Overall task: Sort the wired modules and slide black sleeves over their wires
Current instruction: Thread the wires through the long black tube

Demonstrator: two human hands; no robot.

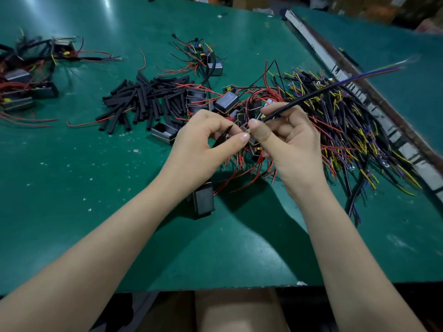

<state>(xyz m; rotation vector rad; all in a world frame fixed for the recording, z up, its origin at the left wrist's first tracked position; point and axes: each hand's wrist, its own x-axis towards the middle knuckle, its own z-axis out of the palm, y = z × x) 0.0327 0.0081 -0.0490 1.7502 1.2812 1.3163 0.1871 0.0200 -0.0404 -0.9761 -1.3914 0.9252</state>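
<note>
Over on the far left of the green table [72,188], a cluster of wired modules [26,85] is lying in a tangle of red leads. Moving inward, a loose heap of black sleeves [143,101] is sprawling across the mat, and one boxy module [203,200] is sitting partly under the left forearm. Now the middle: the left hand [203,142] is curling in, thumb and forefinger pinching a small piece with a short dark lead, hard to make out. Touching it, the right hand [287,137] is pinching a long black-sleeved cable [311,95], thumb pressing near its end, the cable angling up and away to the right with coloured wire ends blurring at its tip. Behind the hands, more modules with red wires [225,101] are crowding together. Far right, a big pile of black, yellow and purple wires [347,130] is fanning out beside a pale strip [340,73] running along the table.
</note>
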